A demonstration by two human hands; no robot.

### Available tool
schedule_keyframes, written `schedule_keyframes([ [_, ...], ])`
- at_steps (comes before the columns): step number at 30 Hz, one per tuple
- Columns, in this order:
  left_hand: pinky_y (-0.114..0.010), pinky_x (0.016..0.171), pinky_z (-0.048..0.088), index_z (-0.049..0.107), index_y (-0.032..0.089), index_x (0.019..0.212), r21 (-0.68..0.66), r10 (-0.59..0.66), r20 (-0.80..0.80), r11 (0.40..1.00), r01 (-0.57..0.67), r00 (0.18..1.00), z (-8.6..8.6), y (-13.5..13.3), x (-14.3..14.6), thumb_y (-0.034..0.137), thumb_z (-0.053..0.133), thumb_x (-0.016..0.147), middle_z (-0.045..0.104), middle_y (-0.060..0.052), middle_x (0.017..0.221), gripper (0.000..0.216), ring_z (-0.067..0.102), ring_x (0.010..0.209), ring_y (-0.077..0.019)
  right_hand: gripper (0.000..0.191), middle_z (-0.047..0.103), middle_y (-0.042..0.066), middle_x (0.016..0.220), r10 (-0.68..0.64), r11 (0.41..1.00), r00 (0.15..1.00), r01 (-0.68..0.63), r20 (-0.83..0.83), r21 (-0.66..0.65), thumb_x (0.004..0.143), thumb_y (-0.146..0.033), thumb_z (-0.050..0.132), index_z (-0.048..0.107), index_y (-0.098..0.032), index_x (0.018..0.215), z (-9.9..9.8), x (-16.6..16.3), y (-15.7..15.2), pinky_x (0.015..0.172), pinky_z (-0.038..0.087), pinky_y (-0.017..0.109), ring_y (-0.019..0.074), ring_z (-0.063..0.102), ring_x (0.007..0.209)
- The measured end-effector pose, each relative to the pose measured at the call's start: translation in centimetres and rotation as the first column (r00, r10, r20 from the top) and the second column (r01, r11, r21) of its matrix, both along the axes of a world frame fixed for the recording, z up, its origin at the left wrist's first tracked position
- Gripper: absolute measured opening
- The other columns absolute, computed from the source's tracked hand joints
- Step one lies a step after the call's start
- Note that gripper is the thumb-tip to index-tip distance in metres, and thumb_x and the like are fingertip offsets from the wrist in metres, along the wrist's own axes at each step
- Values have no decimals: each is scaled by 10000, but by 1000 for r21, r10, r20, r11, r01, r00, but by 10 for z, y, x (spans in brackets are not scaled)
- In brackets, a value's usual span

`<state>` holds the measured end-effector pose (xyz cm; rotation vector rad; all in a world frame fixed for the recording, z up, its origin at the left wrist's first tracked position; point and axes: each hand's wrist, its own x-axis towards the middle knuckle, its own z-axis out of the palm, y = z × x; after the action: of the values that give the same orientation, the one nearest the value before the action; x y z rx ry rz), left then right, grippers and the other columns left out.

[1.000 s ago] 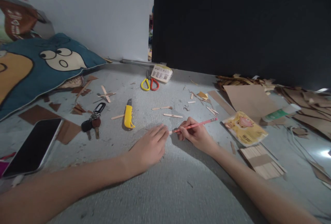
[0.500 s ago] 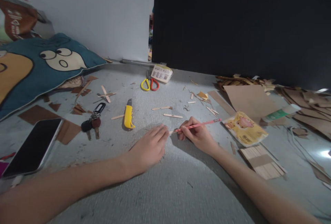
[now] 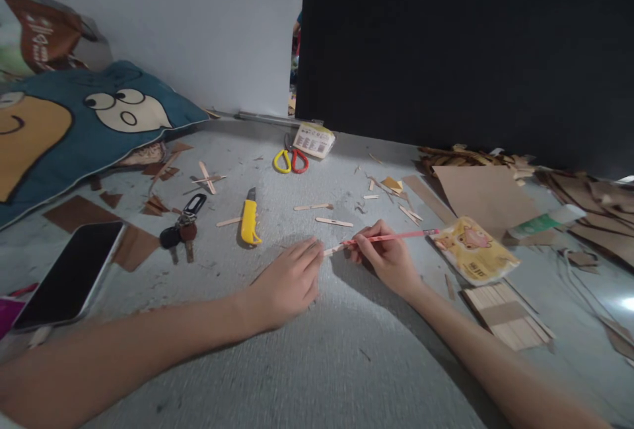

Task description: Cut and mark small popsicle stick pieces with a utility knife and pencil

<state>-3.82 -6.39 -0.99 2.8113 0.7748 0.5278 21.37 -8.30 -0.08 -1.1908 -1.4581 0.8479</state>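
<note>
My left hand [image 3: 290,280] lies low on the grey surface with its fingers together, holding down a short pale craft stick [image 3: 329,253]; most of the stick is under the fingers. In my right hand [image 3: 391,263] is a pink pencil [image 3: 409,235], gripped near its point, which rests at the stick's bare end. Beyond the hands lie two loose craft sticks, one marked dark in the middle [image 3: 335,222] and another farther off [image 3: 313,207]. A yellow utility knife [image 3: 249,219] sits on a further stick, left of them.
Keys [image 3: 187,234], a phone [image 3: 74,274] and brown card scraps [image 3: 74,214] lie left, before a blue cushion [image 3: 163,96]. Scissors [image 3: 290,160] are at the back. On the right are a yellow packet [image 3: 475,251], a banded craft-stick bundle [image 3: 505,317] and a glue stick [image 3: 547,219].
The view has turned slightly, so everything sits a little farther right. The pencil lies a bit flatter, its point slightly higher along the stick. My left hand stays on the stick.
</note>
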Motion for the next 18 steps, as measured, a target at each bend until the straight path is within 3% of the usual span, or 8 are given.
schedule_keyframes([
  [7,-537,1218,461,535,124,1509,-21,11,99,1000,-9,995,1,-2,0,173,449,1013,607,-177,1523,506,479,1505,-315,423,705,-29,644,-194,981,963,192,-186,-29,948,-583,721,477,-261,822,5,4,2,465,477,256,129,607,457],
  [10,-534,1127,528,484,143,1555,-21,80,155,997,-77,985,6,-5,0,131,470,982,653,-174,1401,573,571,1359,-323,437,661,-60,580,-277,960,929,278,-246,-31,922,-571,748,451,-269,813,9,5,5,414,424,247,119,546,393],
  [14,-493,1020,568,515,177,1530,-57,141,207,990,-132,968,12,-2,-1,62,437,972,672,-132,1203,576,623,1144,-283,425,646,-65,566,-284,959,928,278,-241,-58,924,-557,748,452,-270,816,10,6,6,408,405,249,117,527,379],
  [18,-415,961,566,652,201,1325,-211,234,310,962,-173,921,12,10,-1,28,422,973,680,-82,1078,455,634,1072,-236,453,649,-53,576,-282,959,936,270,-209,-85,920,-599,739,444,-270,823,10,5,4,409,389,258,123,529,381],
])
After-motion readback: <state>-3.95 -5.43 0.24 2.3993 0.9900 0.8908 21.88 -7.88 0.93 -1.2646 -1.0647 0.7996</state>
